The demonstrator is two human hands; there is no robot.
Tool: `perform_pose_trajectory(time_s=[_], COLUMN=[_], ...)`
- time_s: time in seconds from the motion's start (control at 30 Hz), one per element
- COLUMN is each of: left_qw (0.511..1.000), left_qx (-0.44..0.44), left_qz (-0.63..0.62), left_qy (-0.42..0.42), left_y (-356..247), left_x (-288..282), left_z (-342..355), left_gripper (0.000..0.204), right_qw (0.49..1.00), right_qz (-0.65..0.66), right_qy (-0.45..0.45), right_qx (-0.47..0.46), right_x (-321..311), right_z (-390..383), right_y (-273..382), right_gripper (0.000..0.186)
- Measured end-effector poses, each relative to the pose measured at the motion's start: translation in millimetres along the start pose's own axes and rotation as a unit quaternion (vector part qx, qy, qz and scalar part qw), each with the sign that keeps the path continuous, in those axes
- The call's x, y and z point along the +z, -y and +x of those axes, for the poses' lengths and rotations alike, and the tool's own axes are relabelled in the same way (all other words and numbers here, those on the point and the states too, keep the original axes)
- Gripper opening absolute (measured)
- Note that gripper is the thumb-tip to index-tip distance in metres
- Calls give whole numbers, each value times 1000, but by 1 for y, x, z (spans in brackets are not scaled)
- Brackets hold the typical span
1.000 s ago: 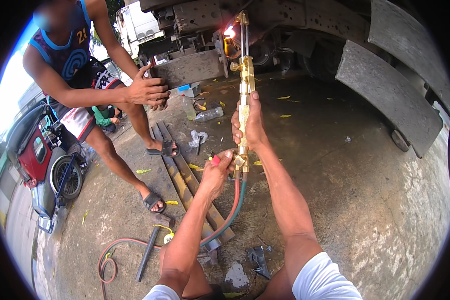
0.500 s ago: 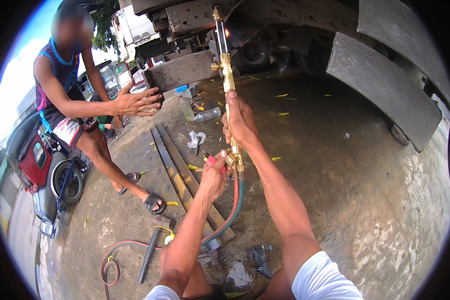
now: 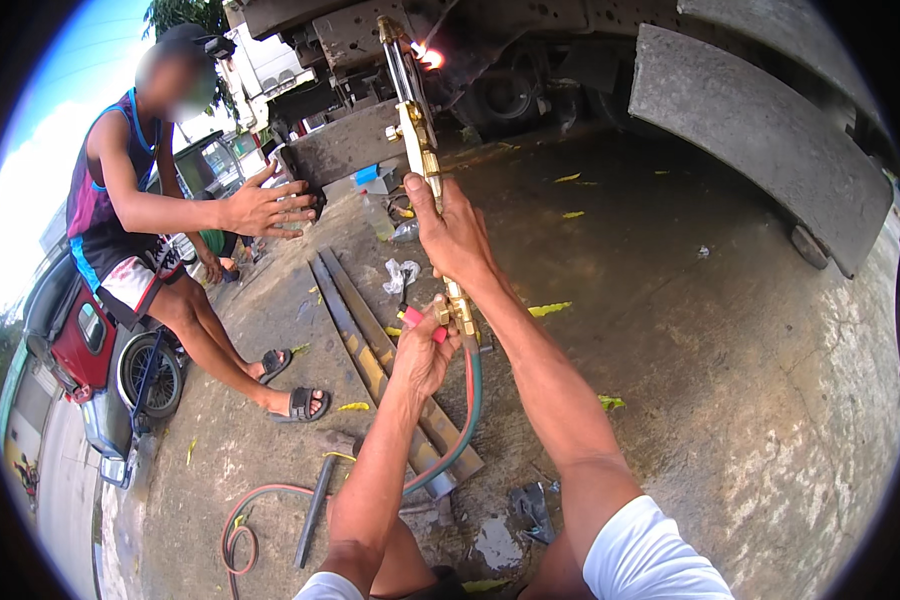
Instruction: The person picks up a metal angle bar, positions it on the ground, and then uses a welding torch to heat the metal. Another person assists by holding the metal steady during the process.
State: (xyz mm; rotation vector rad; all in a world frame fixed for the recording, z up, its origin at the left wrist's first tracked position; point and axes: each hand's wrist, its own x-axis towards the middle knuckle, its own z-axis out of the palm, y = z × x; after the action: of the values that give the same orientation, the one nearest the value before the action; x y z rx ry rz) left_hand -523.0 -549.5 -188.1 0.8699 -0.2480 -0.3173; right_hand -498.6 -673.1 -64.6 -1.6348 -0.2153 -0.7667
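A brass cutting torch (image 3: 418,155) points up and away from me, its silver tubes and angled head near the truck's underside. My right hand (image 3: 457,235) is wrapped round its handle. An orange flame (image 3: 428,56) glows beside the torch head. Lower down, my left hand (image 3: 422,355) is closed round a small pink lighter (image 3: 410,315), its fingers against the brass valve knobs (image 3: 458,313) at the torch's rear. A red hose and a green hose (image 3: 477,400) run from that end, bending down to the left.
Across to the left stands a person (image 3: 120,190) with one hand (image 3: 268,208) held out towards the torch. Steel bars (image 3: 370,350), a dark rod (image 3: 315,510) and a plastic bottle (image 3: 406,231) lie on the concrete. Curved grey mudguards (image 3: 760,140) jut in at the right.
The torch head has tilted to the left, and the flame beside it shows larger and brighter. My right hand has shifted slightly left and down. Both hands keep their hold.
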Motion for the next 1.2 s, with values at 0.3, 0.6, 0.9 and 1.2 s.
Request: perform_pose_trajectory(time_s=[0.3,0.6,0.9,1.2], left_qw=[1000,1000,999,999], left_qx=[3,-5,-6,-2], left_qz=[7,1,4,5], left_qy=[-11,17,36,37], left_y=[0,1,-1,-1], left_x=[14,-3,4,1], left_z=[-4,-1,-2,0], left_gripper=[20,25,24,24], right_qw=[1000,999,1000,1000], right_qz=[-12,-8,1,-8], right_qy=[-4,24,-7,8], right_qx=[13,31,-11,-7], right_x=[-7,-7,-7,-6], right_z=[1,-5,-3,-5], right_y=[-1,9,2,9], right_gripper=[68,73,67,71])
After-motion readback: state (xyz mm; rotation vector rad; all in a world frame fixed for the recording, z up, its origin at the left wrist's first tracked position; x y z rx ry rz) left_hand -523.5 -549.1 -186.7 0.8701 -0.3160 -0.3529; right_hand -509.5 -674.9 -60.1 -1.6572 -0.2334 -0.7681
